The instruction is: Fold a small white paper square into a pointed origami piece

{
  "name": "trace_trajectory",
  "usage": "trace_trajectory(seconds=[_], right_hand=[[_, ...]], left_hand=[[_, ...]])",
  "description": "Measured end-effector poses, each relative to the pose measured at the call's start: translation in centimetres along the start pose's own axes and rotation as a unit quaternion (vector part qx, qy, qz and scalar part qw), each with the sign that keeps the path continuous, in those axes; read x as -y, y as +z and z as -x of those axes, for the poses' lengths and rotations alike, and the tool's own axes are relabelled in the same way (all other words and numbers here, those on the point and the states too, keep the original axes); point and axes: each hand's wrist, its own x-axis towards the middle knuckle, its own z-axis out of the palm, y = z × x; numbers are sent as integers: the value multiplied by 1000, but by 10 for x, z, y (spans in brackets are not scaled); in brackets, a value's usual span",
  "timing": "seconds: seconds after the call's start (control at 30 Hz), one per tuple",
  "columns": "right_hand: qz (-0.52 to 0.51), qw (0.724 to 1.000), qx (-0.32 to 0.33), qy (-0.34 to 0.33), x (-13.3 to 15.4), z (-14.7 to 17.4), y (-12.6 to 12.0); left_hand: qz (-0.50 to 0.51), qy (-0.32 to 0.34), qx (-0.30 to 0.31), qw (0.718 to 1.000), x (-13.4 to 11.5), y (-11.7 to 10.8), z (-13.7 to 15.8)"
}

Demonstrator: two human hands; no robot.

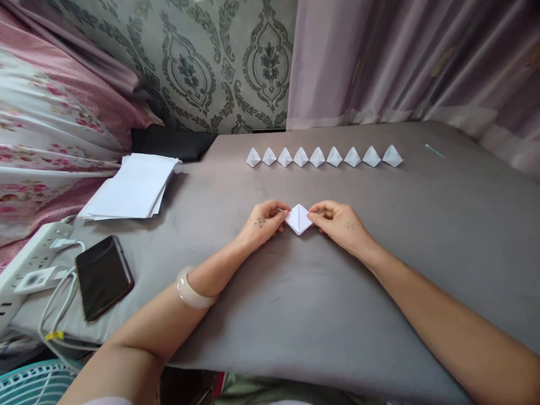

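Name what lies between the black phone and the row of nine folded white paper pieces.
Head view: a stack of white paper sheets lies between the black phone and the row.

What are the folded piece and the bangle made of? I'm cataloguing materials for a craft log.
Folded piece: thin white paper, matte, going by its crisp creases; the left hand and right hand pinch its side corners.
Bangle: pale, glossy and slightly translucent, possibly jade or resin; the look leaves it open.

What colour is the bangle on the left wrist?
Pale, milky white bangle, clearest in the head view.
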Motion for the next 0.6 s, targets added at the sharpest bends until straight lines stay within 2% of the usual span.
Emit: trace_trajectory(seconds=[0.1, 0.2, 0.27, 0.47, 0.6], right_hand=[[118, 990, -33, -72, -5, 0, 6], [221, 966, -53, -126, -8, 1, 10], [259, 951, -53, -161, -8, 2, 12], [305, 919, 18, -249, -9, 14, 10], [349, 898, 29, -266, -7, 22, 8]], left_hand=[[-100, 54, -26, 993, 3, 1, 0], [-192, 100, -60, 975, 3, 3, 2], [-242, 129, -60, 960, 3, 3, 2], [-288, 176, 59, 940, 1, -10, 5], [-302, 187, 95, 930, 1, -18, 3]])
